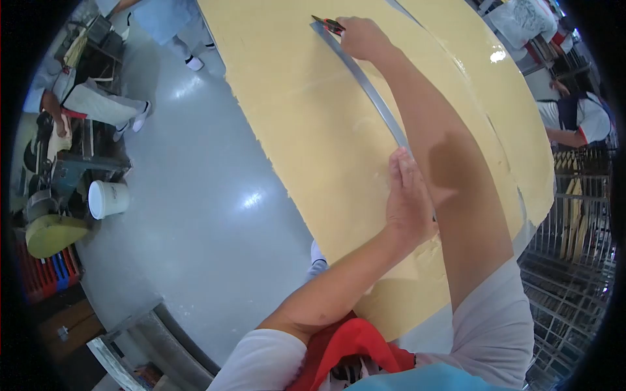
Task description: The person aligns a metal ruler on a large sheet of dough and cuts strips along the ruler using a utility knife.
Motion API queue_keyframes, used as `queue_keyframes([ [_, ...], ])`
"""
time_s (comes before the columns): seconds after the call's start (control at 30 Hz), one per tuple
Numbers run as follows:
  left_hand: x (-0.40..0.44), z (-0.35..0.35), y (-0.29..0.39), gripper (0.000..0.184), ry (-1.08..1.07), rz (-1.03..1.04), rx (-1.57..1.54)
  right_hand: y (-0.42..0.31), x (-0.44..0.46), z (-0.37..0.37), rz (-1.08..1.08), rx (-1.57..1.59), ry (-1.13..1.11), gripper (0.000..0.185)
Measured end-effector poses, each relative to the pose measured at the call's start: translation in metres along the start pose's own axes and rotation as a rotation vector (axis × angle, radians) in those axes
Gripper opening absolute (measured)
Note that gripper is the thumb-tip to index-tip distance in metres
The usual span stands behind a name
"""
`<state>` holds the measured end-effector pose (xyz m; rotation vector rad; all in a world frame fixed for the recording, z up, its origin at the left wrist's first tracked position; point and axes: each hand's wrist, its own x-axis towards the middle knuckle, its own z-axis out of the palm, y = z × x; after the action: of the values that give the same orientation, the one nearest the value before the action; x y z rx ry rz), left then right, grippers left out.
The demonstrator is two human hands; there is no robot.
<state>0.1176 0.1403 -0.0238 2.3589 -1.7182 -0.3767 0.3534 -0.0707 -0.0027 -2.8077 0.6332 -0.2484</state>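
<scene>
Head view, and straight to the edges: a long, thin grey metal straightedge (368, 91) lies lengthwise on a broad, pale yellow flat sheet (274, 78), its far tip at the right hand (365, 40), its near end hidden around the left hand (407, 195). Open yellow surface runs from the straightedge to the table's ragged-looking left edge, where the sheet's border wavers. Right hand, up toward the far end: fingers closed round a slim black-and-red cutter (331, 26), its tip at the straightedge's end. Left hand: fingers stretched out side by side, laid on the straightedge, not wrapped round it.

What's in the way? The right forearm (450, 150), slanting over the sheet close by the straightedge, while a red cloth (372, 339) bunches at the near edge. Beyond the left edge, a white plastic bucket (109, 199) and a person in pale trousers (98, 103); off the right edge, a metal-barred rack (567, 274) and a white-shirted person (592, 120).

Surface now: a long slit splits off the sheet's right side, and the grey table (430, 332) peeps out by the near edge. Glossy grey floor (195, 169) catches bright reflections.
</scene>
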Motion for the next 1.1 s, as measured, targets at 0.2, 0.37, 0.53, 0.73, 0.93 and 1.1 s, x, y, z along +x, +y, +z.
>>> queue_keyframes([
  [0.2,0.004,-0.011,0.003,0.096,-0.116,-0.057,0.245,-0.012,-0.009,-0.039,-0.014,-0.121,-0.139,0.020],
  [0.37,-0.003,-0.024,0.009,0.118,-0.134,-0.071,0.166,0.026,-0.071,-0.031,-0.163,-0.159,-0.078,0.035],
  [0.53,-0.008,-0.017,0.016,0.125,-0.106,-0.053,0.176,0.030,-0.186,-0.064,0.020,-0.042,-0.242,0.034],
  [0.73,0.000,-0.018,0.026,0.112,-0.057,-0.087,0.283,0.051,-0.352,-0.105,0.095,0.103,-0.275,0.040],
  [0.93,0.007,-0.025,0.057,0.112,-0.145,-0.218,0.428,0.089,-0.539,-0.127,0.077,0.152,-0.249,0.048],
  [1.1,0.033,-0.031,0.064,0.116,-0.398,-0.284,0.416,0.098,-0.661,-0.162,0.164,0.260,-0.264,0.054],
])
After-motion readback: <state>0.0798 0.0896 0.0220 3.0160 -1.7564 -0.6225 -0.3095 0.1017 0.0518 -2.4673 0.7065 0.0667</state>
